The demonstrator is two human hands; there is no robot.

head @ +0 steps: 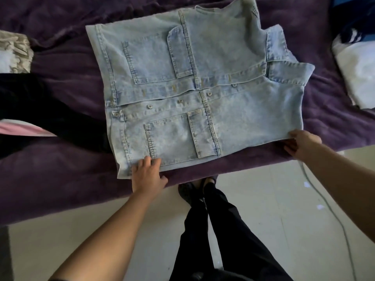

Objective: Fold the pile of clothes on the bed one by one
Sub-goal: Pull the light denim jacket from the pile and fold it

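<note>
A light blue denim jacket (pixel 203 84) lies spread flat on the purple bed cover (pixel 60 169), front side up, with its button placket running left to right and its collar at the right. My left hand (pixel 147 173) holds the near left edge of the jacket, fingers on top and thumb below the hem. My right hand (pixel 302 144) grips the near right corner, fingers curled around the edge.
Black clothing (pixel 40 110) and a pink piece (pixel 18 128) lie at the left of the bed. A patterned item (pixel 14 51) sits at far left. White and blue fabric (pixel 357 63) lies at the right. My legs stand on the pale floor (pixel 263 199).
</note>
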